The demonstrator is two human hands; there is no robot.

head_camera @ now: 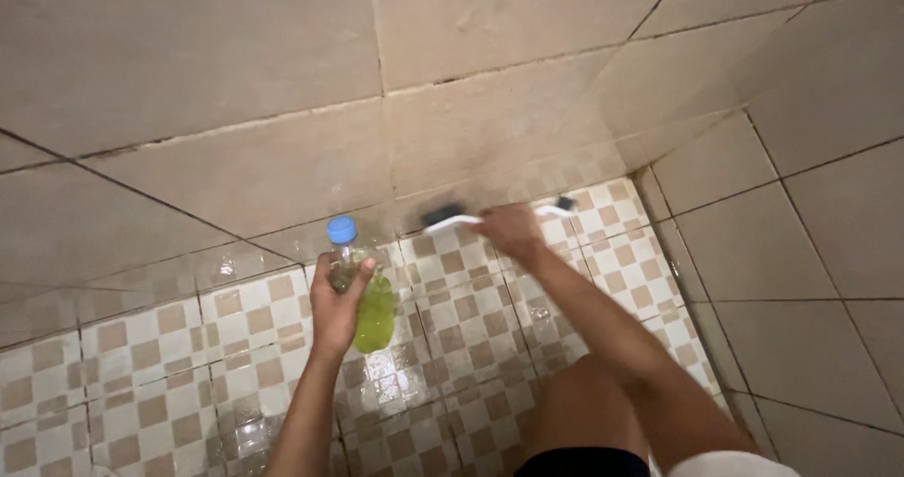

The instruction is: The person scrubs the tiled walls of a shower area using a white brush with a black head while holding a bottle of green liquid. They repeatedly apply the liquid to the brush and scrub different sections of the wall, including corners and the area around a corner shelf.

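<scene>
Right hand (511,230): closed around the middle of a white-handled brush, just right of frame centre; arm stretched forward from lower right so the brush meets the foot of the wall.
Brush (457,219): long white handle lying nearly level, dark bristle head at its left end pressed against the seam where wall tiles meet floor; a second small dark part shows at the right end, too small to tell what.
Left hand (337,298): wrapped about a clear plastic bottle, thumb across the front, left of centre; held upright and off the floor, apart from the brush.
Bottle (363,293): blue cap on, yellow-green liquid in the lower half, neck pointing up so nothing spills.
Floor (141,364): small beige-and-white checked tiles, wet and shining, lower half of frame.
Wall (235,81): large plain beige tiles with dark grout lines, upper frame; corner at right.
Knee (584,406): bare, bottom centre, bent low in a crouch.
</scene>
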